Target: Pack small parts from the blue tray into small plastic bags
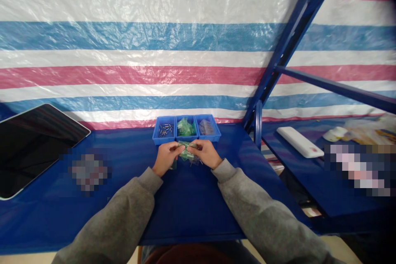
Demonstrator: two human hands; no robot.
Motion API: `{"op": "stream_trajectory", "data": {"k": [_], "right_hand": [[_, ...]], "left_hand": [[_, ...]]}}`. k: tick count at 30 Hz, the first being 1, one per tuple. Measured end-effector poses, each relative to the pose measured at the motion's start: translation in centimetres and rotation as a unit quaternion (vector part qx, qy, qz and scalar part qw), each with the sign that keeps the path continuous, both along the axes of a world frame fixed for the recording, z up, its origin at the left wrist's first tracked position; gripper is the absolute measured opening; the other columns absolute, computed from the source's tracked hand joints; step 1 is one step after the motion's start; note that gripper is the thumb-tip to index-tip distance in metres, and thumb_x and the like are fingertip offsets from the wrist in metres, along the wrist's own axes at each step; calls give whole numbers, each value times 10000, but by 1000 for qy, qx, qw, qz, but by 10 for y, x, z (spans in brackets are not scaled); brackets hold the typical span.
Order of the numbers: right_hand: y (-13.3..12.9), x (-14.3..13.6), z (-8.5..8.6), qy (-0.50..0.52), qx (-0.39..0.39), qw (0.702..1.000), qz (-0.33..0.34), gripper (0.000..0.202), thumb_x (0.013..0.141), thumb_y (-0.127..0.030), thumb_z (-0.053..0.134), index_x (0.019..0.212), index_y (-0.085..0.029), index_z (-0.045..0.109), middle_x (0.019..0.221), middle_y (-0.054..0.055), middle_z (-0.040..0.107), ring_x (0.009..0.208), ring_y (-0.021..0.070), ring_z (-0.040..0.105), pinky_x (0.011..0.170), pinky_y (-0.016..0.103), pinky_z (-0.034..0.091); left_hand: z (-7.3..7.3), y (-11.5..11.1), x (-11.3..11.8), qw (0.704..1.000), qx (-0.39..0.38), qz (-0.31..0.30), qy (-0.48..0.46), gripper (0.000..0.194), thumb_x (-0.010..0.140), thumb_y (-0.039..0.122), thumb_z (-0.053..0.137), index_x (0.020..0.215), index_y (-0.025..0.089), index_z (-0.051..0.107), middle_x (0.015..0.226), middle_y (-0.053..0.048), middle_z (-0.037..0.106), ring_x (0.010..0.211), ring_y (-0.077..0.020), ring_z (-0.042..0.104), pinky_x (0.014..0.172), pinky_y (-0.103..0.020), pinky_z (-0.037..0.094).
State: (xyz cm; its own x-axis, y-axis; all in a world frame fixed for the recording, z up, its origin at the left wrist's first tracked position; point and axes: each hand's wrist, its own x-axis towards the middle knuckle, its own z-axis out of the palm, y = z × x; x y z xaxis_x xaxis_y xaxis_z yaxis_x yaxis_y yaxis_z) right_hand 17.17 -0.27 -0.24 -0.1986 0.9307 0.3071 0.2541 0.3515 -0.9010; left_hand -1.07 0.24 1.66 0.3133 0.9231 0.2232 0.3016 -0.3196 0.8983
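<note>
My left hand (pixel 166 156) and my right hand (pixel 204 152) meet over the blue table (pixel 185 202), both pinching a small green clear plastic bag (pixel 186 151) between their fingertips. What is inside the bag is too small to tell. Just beyond the hands stand three small blue bins in a row: the left bin (pixel 163 130) holds metal screws, the middle bin (pixel 186 128) holds green bags, the right bin (pixel 208 127) holds greyish small parts. Grey sleeves cover both my forearms.
A dark tablet (pixel 34 144) lies at the left on the table. A blue metal rack frame (pixel 280 55) rises at the right, with a white flat device (pixel 299 142) and a roll of tape (pixel 333 134) on the side shelf. A striped tarp hangs behind.
</note>
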Motion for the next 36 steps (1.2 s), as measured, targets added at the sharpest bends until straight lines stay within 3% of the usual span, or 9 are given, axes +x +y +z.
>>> {"op": "stream_trajectory", "data": {"k": [5,11,16,21,29,36], "right_hand": [[-1,3,4,-14,-2,998,57,250,764,-378,584,715,-140,645,589,-3,554,522,107,467,489,217,363],[-2,-1,5,-10,-11,999,42,250,786,-393,557,714,-157,595,577,-18,543,492,102,480,491,220,378],[0,0,1,20,-26,999,4,288,786,-429,556,694,-158,585,516,-20,522,458,106,465,456,223,362],[0,0,0,43,-19,999,-14,277,729,-421,628,725,-144,630,579,7,598,497,116,497,489,237,395],[-2,-1,2,50,-20,998,-19,270,730,-415,622,715,-146,637,595,20,606,515,123,504,497,240,400],[-1,2,4,15,-28,999,26,213,693,-351,653,709,-142,614,632,8,602,553,121,515,537,239,406]], "left_hand": [[5,-5,3,999,4,14,-32,284,732,380,629,607,125,612,491,19,544,472,-102,494,488,-210,377],[7,-8,6,997,0,31,-73,250,722,362,647,645,125,632,521,11,582,504,-118,540,537,-226,433],[8,-5,5,992,-60,-31,-110,255,703,348,673,771,105,636,619,-10,624,544,-133,575,570,-255,480],[5,-3,4,987,-91,-99,-84,316,665,349,707,816,82,634,627,-26,629,534,-130,562,533,-254,479],[-1,1,1,990,-76,-112,-45,286,684,356,688,762,87,629,602,-20,618,506,-124,557,511,-243,469],[3,4,-1,991,-67,-107,-37,283,746,370,624,783,89,620,608,-13,606,503,-123,552,514,-239,454]]}}
